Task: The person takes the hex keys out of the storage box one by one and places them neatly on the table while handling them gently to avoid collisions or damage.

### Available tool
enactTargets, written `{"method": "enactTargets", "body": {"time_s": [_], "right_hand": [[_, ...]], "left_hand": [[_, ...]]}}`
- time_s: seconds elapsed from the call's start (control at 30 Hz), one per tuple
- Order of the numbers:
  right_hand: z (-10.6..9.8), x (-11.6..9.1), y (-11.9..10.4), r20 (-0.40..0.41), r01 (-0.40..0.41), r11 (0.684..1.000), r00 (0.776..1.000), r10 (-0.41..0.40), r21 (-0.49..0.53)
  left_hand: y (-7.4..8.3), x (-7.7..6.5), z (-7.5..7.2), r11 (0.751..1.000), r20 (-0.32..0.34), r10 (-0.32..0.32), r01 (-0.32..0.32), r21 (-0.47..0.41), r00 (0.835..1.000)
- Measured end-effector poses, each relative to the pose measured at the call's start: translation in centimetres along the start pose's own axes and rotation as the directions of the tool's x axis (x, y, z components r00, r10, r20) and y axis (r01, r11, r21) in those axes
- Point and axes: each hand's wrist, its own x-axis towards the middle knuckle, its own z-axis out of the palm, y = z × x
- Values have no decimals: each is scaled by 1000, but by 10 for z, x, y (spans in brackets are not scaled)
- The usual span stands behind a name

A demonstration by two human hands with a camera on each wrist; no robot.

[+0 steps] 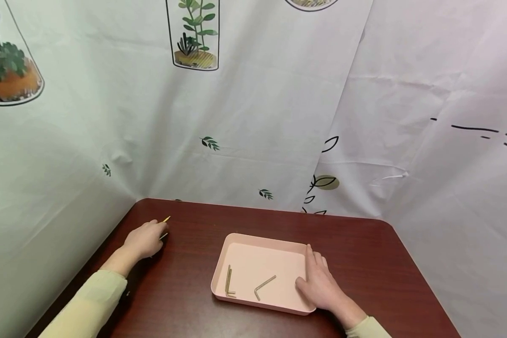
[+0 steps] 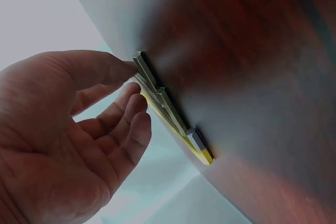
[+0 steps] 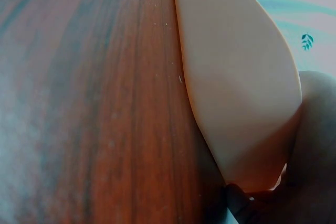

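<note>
At the table's left side, my left hand (image 1: 145,238) reaches down to several brass-coloured hex keys (image 2: 170,108) and a slim yellow stick (image 2: 205,156), all lying close together on the wood. Thumb and forefinger meet at the near end of one hex key and pinch it; the other fingers curl loosely below. My right hand (image 1: 321,284) grips the right side of a shallow pink tray (image 1: 257,310), its thumb over the rim on the inside. Two L-shaped hex keys (image 1: 228,281) lie together at the tray's left, and another hex key (image 1: 263,286) near its middle.
The dark red-brown table (image 1: 186,300) has rounded far corners. White patterned cloth (image 1: 245,117) hangs behind it and along both sides, close to the left edge where my left arm reaches.
</note>
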Motion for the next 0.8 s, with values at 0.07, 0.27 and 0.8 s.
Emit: {"method": "enactTargets", "body": {"time_s": [0.07,0.27,0.8], "right_hand": [[0,0,-1,3,-3,1000,1000,3,0],[2,1,-1,2,-4,1000,1000,4,1],[0,0,-2,2,-5,1000,1000,5,4]], "left_hand": [[0,0,2,1000,-10,10,-10,-11,1000],[5,3,4,999,-54,26,-28,-27,998],[36,4,-1,991,-93,57,-68,-114,994]]}}
